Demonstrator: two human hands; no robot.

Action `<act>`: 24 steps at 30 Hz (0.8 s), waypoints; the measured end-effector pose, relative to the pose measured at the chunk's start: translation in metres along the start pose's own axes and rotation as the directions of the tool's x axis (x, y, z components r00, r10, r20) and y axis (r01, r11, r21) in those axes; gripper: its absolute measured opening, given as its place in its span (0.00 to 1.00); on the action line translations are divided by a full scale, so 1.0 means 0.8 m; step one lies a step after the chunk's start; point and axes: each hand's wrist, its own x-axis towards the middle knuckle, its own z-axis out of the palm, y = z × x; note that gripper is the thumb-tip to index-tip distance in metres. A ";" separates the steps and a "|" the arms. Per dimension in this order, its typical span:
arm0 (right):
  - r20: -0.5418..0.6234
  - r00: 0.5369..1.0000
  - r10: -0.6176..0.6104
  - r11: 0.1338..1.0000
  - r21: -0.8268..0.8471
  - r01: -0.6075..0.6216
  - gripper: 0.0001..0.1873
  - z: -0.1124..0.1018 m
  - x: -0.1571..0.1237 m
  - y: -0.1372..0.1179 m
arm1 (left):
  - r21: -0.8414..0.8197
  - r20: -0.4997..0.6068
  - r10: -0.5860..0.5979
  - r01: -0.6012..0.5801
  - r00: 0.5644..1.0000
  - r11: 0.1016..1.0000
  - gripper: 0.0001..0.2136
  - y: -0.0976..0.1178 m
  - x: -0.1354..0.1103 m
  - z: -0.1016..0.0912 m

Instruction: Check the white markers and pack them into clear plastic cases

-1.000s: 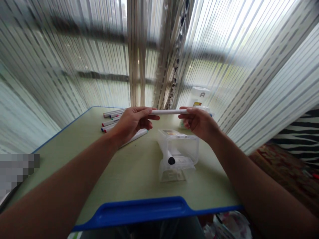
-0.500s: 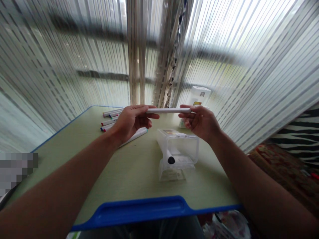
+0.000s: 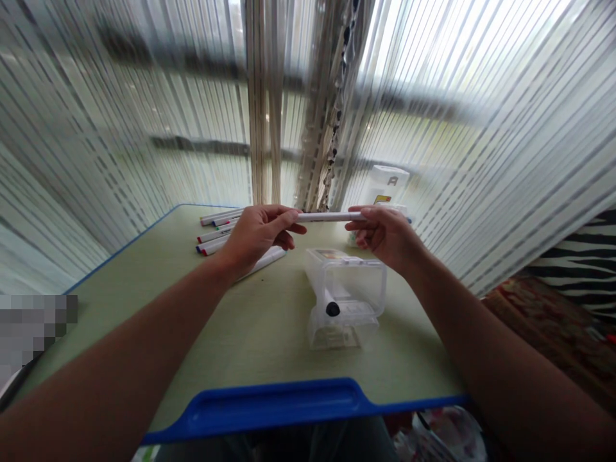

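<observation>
I hold a white marker point(image 3: 325, 217) level above the green table point(image 3: 240, 327). My left hand point(image 3: 255, 236) pinches its left end and my right hand point(image 3: 385, 236) pinches its right end. Just below and in front lies a clear plastic box point(image 3: 347, 296) on its side, open toward me, with one black-tipped marker point(image 3: 329, 305) inside. Several more white markers point(image 3: 216, 232) lie on the table behind my left hand, and one point(image 3: 267, 259) lies under that hand.
The table has a blue edge and a blue tray lip point(image 3: 274, 405) at the front. A white container point(image 3: 387, 185) stands at the far right by the striped curtains point(image 3: 144, 109). A zebra-print fabric point(image 3: 577, 263) lies to the right.
The marker and both hands stay almost where they were, with only a slight shift of the view.
</observation>
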 end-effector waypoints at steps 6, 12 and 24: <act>0.029 0.998 -0.061 0.995 -0.072 0.063 0.13 0.000 0.000 0.007 | 0.050 -0.018 0.018 -0.017 1.000 0.999 0.13 0.001 -0.002 0.002; 0.035 0.994 -0.099 0.989 -0.109 0.102 0.14 0.004 -0.002 0.011 | 0.133 -0.006 0.059 -0.058 0.998 0.989 0.15 -0.002 -0.003 0.001; 0.045 0.996 -0.083 0.979 -0.184 0.089 0.15 0.005 -0.007 0.012 | 0.213 0.001 0.082 -0.080 0.997 0.974 0.17 -0.001 -0.003 0.001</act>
